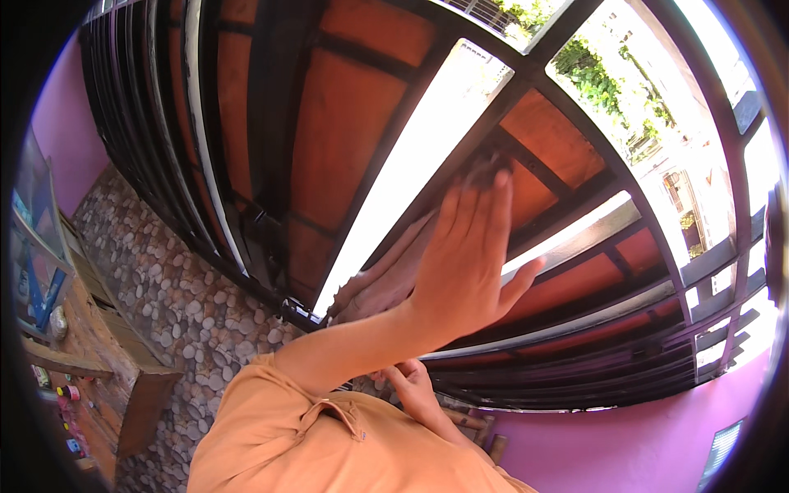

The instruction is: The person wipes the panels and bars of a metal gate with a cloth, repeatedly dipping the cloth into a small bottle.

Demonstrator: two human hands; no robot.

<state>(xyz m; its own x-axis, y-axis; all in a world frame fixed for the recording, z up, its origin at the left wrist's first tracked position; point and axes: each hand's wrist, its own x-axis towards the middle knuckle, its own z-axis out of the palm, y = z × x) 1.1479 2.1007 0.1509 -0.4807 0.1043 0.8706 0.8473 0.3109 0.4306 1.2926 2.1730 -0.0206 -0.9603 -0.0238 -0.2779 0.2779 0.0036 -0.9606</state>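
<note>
My left hand (468, 238) is raised with fingers stretched out against or very near the dark metal gate (265, 115) with orange-red panels (362, 140); a dark smudge shows at the fingertips, and I cannot tell if they touch. A greyish-brown patch, possibly a shadow or reflection, lies behind my left forearm. Low in front of my body, my right hand (411, 386) has its fingers curled, partly behind my left arm; what they hold, if anything, is hidden.
A worn wooden table or bench (144, 394) with small bottles (70, 393) stands at the left on a pebbled floor (197, 320). Purple walls (575, 444) show on both sides. Bright gaps and bars in the gate show greenery (600, 90) outside.
</note>
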